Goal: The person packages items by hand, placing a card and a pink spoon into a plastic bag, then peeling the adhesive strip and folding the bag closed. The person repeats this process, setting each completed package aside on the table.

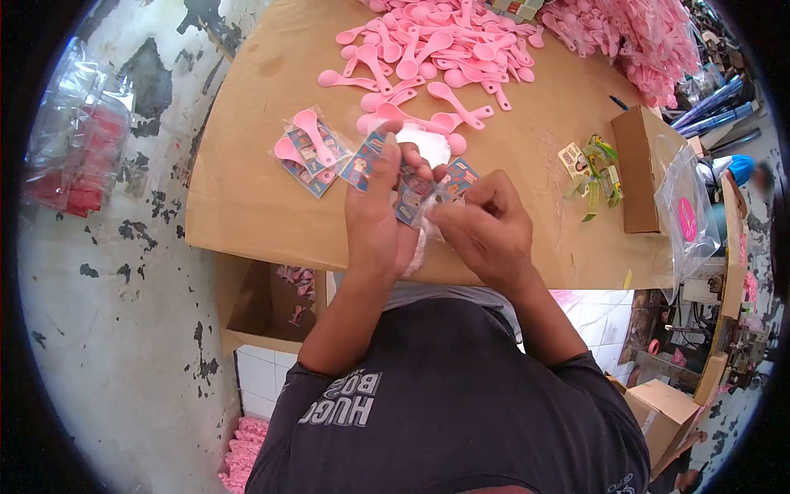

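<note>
Over the front of the brown table [271,222], my left hand [380,210] is closed around printed cards [360,165] and clear plastic. Close on its right, my right hand [490,230] pinches the edge of a clear plastic bag [432,216] between thumb and fingers. Another printed card [458,177] shows between the hands. Just beyond them lie a white piece [425,146] and pink spoons [454,105], part of a large loose heap. To the left, bagged pink spoons [311,136] rest on blue cards [315,179].
A cardboard box [638,169] stands on the right, beside green-yellow labels [605,169] and a clear bag with a pink sticker [690,218]. Bagged pink items [625,41] pile up at the back right. An open box [271,309] sits below the table's left front.
</note>
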Action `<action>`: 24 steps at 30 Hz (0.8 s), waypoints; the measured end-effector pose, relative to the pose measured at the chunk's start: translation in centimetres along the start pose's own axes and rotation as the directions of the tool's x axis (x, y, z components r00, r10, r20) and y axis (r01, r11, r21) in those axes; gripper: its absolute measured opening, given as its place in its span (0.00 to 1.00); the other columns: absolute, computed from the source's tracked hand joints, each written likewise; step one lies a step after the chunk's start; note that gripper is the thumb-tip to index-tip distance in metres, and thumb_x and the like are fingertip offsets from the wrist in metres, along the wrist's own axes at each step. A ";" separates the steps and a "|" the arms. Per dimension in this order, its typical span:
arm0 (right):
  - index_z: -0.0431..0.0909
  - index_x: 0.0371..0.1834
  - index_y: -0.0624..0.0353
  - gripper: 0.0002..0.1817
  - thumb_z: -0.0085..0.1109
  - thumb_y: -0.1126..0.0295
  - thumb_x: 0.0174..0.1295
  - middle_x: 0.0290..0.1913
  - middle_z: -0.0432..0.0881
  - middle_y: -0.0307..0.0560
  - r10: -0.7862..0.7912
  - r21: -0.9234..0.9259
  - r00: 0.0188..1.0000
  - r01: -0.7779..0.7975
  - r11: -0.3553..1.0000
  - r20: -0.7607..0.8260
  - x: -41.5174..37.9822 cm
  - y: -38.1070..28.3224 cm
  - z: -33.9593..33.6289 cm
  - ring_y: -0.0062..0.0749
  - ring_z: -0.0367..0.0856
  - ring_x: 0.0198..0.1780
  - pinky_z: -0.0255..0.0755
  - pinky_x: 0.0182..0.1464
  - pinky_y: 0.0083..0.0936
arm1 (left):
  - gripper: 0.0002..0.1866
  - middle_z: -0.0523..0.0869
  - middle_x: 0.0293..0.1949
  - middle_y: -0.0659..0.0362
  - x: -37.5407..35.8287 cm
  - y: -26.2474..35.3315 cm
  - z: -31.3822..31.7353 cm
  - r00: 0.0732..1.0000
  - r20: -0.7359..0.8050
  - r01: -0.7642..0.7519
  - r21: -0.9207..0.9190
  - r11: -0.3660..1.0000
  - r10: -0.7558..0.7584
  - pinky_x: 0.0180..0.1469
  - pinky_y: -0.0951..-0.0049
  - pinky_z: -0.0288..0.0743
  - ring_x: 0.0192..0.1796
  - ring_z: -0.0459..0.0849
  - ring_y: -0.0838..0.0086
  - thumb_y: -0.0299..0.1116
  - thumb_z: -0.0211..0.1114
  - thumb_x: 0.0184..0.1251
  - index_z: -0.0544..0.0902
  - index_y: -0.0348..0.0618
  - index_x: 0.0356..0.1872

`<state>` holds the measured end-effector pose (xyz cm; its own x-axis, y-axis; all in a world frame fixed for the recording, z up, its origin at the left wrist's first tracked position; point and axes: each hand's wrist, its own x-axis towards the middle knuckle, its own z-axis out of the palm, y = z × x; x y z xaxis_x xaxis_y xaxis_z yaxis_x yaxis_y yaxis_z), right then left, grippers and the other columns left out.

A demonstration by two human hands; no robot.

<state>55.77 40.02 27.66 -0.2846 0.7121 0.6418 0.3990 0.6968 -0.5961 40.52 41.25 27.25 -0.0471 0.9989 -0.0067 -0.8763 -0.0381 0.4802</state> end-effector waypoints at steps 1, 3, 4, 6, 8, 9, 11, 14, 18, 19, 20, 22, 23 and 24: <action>0.85 0.56 0.53 0.27 0.79 0.77 0.50 0.33 0.70 0.39 -0.138 -0.061 0.989 0.142 0.988 0.060 -0.3 0.3 -0.5 0.23 0.69 0.32 0.62 0.31 0.20 | 0.19 0.80 0.38 0.62 0.3 0.2 -0.4 1.000 0.000 0.001 0.003 1.000 -0.001 0.56 0.65 0.83 0.43 0.82 0.77 0.37 0.58 0.84 0.71 0.40 0.67; 0.85 0.53 0.55 0.24 0.79 0.78 0.51 0.33 0.70 0.38 -0.141 -0.004 0.989 0.142 0.990 0.041 0.0 0.7 -1.3 0.22 0.69 0.32 0.62 0.30 0.20 | 0.19 0.80 0.37 0.63 1.0 0.8 -1.6 0.999 -0.012 0.034 -0.085 0.996 -0.035 0.58 0.65 0.81 0.41 0.82 0.79 0.40 0.60 0.83 0.72 0.41 0.64; 0.85 0.50 0.56 0.21 0.78 0.79 0.52 0.33 0.70 0.37 -0.145 0.052 0.989 0.144 0.988 0.024 0.2 0.8 -1.8 0.21 0.69 0.32 0.61 0.29 0.20 | 0.19 0.80 0.37 0.63 1.3 1.1 -2.0 0.999 -0.011 0.035 -0.083 0.996 -0.036 0.58 0.65 0.81 0.41 0.82 0.79 0.40 0.60 0.83 0.72 0.41 0.64; 0.85 0.45 0.56 0.15 0.76 0.77 0.55 0.33 0.72 0.38 0.000 0.125 1.000 -0.001 0.992 0.009 0.1 1.1 -3.5 0.20 0.71 0.31 0.63 0.29 0.19 | 0.19 0.80 0.36 0.64 1.8 1.9 -2.8 0.999 -0.045 0.010 -0.141 0.990 -0.016 0.59 0.64 0.80 0.40 0.81 0.79 0.42 0.61 0.82 0.74 0.43 0.62; 0.85 0.40 0.57 0.08 0.75 0.76 0.58 0.33 0.73 0.38 0.147 0.197 0.989 -0.145 0.970 0.005 0.3 1.8 -5.8 0.18 0.72 0.29 0.64 0.28 0.17 | 0.19 0.81 0.37 0.63 1.9 2.7 -3.1 0.999 -0.044 -0.024 -0.099 0.995 0.020 0.60 0.61 0.80 0.41 0.82 0.78 0.43 0.61 0.82 0.74 0.43 0.62; 0.84 0.41 0.57 0.08 0.73 0.73 0.61 0.34 0.74 0.38 0.302 0.478 0.950 -0.304 0.824 0.083 0.9 2.9 -7.3 0.18 0.74 0.30 0.65 0.28 0.17 | 0.19 0.82 0.38 0.62 1.8 2.9 -2.7 0.996 -0.074 -0.055 -0.073 0.996 0.049 0.61 0.60 0.80 0.42 0.83 0.77 0.43 0.61 0.82 0.74 0.43 0.63; 0.83 0.43 0.58 0.08 0.72 0.71 0.64 0.34 0.76 0.38 0.420 0.695 0.886 -0.427 0.578 0.195 2.5 4.7 -9.2 0.17 0.75 0.31 0.66 0.29 0.16 | 0.23 0.85 0.43 0.59 1.5 3.0 -2.5 0.993 -0.067 -0.096 -0.042 0.995 0.093 0.62 0.57 0.82 0.46 0.86 0.71 0.46 0.62 0.81 0.73 0.41 0.65; 0.82 0.48 0.58 0.10 0.68 0.68 0.68 0.37 0.82 0.44 0.634 0.402 0.715 -0.695 0.596 0.295 4.5 8.3 -10.0 0.24 0.81 0.33 0.71 0.31 0.20 | 0.26 0.86 0.44 0.56 0.9 2.5 -0.7 0.985 -0.093 -0.135 0.131 0.982 0.147 0.61 0.56 0.83 0.49 0.87 0.69 0.47 0.62 0.81 0.71 0.38 0.66; 0.81 0.50 0.60 0.11 0.65 0.66 0.71 0.41 0.88 0.55 0.202 -0.575 0.979 -0.175 0.800 -0.018 5.6 9.9 -6.8 0.41 0.88 0.38 0.79 0.39 0.34 | 0.29 0.86 0.47 0.53 0.9 1.7 -1.0 0.980 0.007 -0.197 0.220 0.955 0.200 0.69 0.52 0.78 0.54 0.87 0.63 0.50 0.61 0.80 0.71 0.38 0.69; 0.80 0.50 0.60 0.12 0.65 0.65 0.70 0.42 0.88 0.58 0.535 -0.132 0.842 -0.524 0.841 0.069 6.5 8.8 -5.6 0.46 0.89 0.40 0.80 0.42 0.39 | 0.28 0.86 0.46 0.53 0.9 1.6 -1.0 0.975 0.014 -0.221 0.211 0.952 0.224 0.66 0.54 0.81 0.52 0.87 0.65 0.49 0.61 0.81 0.70 0.37 0.68; 0.80 0.50 0.60 0.12 0.65 0.65 0.70 0.42 0.88 0.58 0.539 -0.130 0.839 -0.528 0.839 0.069 6.6 9.0 -4.4 0.46 0.89 0.40 0.80 0.42 0.39 | 0.28 0.86 0.46 0.53 0.8 1.5 -1.1 0.969 0.024 -0.245 0.202 0.948 0.245 0.62 0.56 0.84 0.50 0.88 0.67 0.48 0.60 0.81 0.70 0.35 0.67; 0.80 0.52 0.61 0.15 0.67 0.65 0.68 0.41 0.89 0.57 0.552 -0.216 0.825 -0.520 0.826 0.124 6.8 10.9 -2.2 0.47 0.90 0.42 0.80 0.44 0.39 | 0.28 0.86 0.45 0.53 0.7 1.3 -1.1 0.967 0.034 -0.252 0.203 0.946 0.251 0.62 0.56 0.83 0.49 0.88 0.67 0.48 0.60 0.81 0.69 0.35 0.67; 0.80 0.52 0.61 0.15 0.67 0.65 0.68 0.41 0.89 0.57 0.549 -0.217 0.827 -0.518 0.827 0.119 6.6 11.6 -1.6 0.47 0.90 0.42 0.80 0.44 0.39 | 0.28 0.86 0.45 0.53 0.7 1.2 -1.0 0.965 0.041 -0.264 0.202 0.943 0.261 0.63 0.56 0.83 0.49 0.88 0.67 0.48 0.60 0.81 0.69 0.34 0.67; 0.80 0.50 0.62 0.13 0.68 0.67 0.68 0.39 0.87 0.51 0.537 -0.169 0.834 -0.516 0.840 0.127 6.5 12.0 -0.9 0.35 0.86 0.36 0.78 0.38 0.31 | 0.28 0.86 0.45 0.53 0.7 1.3 -1.0 0.964 0.043 -0.267 0.200 0.943 0.264 0.63 0.56 0.83 0.49 0.88 0.67 0.48 0.60 0.81 0.69 0.34 0.67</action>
<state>59.50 52.92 25.11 -0.1336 0.9791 0.1535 0.6291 0.2034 -0.7503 38.88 41.87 26.94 -0.2560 0.9536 0.1585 -0.7177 -0.2973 0.6296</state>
